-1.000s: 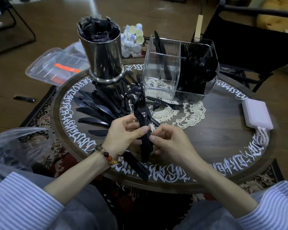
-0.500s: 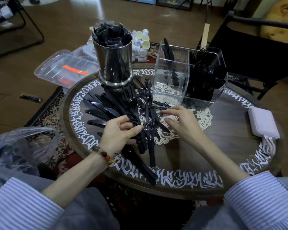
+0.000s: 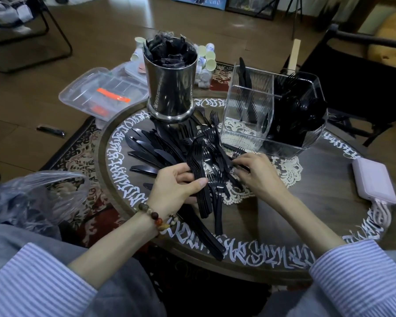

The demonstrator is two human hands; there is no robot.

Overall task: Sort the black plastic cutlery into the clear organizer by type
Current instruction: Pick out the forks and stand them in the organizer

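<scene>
At frame centre the left hand (image 3: 176, 186) grips a nested stack of forks (image 3: 198, 177), tines pointing up the frame; the right hand (image 3: 256, 172) reaches into loose forks (image 3: 217, 197) on the doily (image 3: 288, 170), fingers curled on 1 of them; knives (image 3: 146, 152) fan out left of centre on the table (image 3: 306, 213); the organizer (image 3: 274, 110) at upper right holds cutlery; a steel cup (image 3: 170, 85) stands at upper centre.
</scene>
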